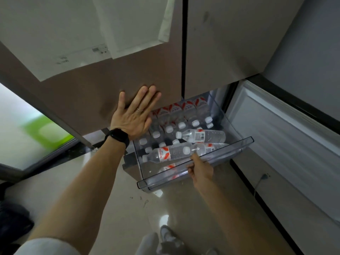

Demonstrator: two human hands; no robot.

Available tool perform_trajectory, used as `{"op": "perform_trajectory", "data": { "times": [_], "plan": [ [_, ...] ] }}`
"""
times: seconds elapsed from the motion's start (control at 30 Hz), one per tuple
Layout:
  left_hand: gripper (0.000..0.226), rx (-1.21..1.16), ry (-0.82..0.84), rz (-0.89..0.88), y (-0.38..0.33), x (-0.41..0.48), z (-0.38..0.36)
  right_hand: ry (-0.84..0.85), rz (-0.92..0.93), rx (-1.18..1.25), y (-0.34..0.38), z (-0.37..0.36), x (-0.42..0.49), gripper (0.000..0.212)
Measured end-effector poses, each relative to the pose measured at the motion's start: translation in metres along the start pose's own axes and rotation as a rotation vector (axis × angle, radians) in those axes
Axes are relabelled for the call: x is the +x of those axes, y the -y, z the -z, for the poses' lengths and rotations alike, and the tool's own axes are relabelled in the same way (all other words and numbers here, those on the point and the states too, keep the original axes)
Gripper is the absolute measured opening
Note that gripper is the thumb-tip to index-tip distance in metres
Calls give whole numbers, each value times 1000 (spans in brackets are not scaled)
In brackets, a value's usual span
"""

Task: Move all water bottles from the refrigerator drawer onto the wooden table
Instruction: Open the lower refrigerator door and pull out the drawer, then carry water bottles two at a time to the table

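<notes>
Over glossy floor [128, 190], the refrigerator drawer [230, 150] is held at its front rim by the right hand [201, 171], fingers curled over it; the left hand [132, 116] is pressed flat on the door [92, 89]. If the drawer is jerked, water bottles [200, 136] laid loose atop the upright rows inside could be rolled out.

Our left arm reaches forward and up, bare and nearly straight, with a dark watch [117, 138] strapped round the wrist. Our left hand [134, 115] lies flat, fingers straight and close together, thumb spread to the side, palm pressed on the door panel [92, 92] up and to the left of the drawer [231, 147]. A thin ring [140, 109] shows on one finger. Our right arm stretches lower, toward the drawer's front. Our right hand [200, 170] grips the drawer's front rim near its middle, fingers curled round it.
</notes>
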State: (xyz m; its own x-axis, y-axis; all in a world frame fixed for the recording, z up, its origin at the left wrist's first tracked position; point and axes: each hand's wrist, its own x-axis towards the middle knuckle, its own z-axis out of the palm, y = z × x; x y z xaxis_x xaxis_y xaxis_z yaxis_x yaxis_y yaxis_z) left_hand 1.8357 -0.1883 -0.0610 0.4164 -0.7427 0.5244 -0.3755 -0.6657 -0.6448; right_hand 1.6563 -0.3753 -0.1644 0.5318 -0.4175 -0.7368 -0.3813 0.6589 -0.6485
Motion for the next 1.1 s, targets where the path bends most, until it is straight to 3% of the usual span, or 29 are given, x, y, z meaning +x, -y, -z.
{"op": "perform_trajectory", "data": {
  "times": [0.4,0.53,0.67,0.83,0.93,1.03,1.1],
  "plan": [
    [73,-27,19,44,-1,0,4,80,71,-92,-1,14,-7,19],
    [74,-151,56,60,-2,-1,12,114,56,-365,5,26,0,35],
    [77,-429,160,186,-30,0,33,248,137,-687,21,44,-2,55],
    [59,-958,439,325,-107,-14,64,279,321,-1231,53,66,4,27],
    [50,-1276,876,666,-142,-12,69,361,434,-1268,90,63,12,13],
    [60,-1496,1167,1073,-166,2,52,407,594,-1416,123,41,43,22],
    [71,-1494,1307,1146,-177,9,42,410,614,-1442,132,26,67,21]
  ]
}}
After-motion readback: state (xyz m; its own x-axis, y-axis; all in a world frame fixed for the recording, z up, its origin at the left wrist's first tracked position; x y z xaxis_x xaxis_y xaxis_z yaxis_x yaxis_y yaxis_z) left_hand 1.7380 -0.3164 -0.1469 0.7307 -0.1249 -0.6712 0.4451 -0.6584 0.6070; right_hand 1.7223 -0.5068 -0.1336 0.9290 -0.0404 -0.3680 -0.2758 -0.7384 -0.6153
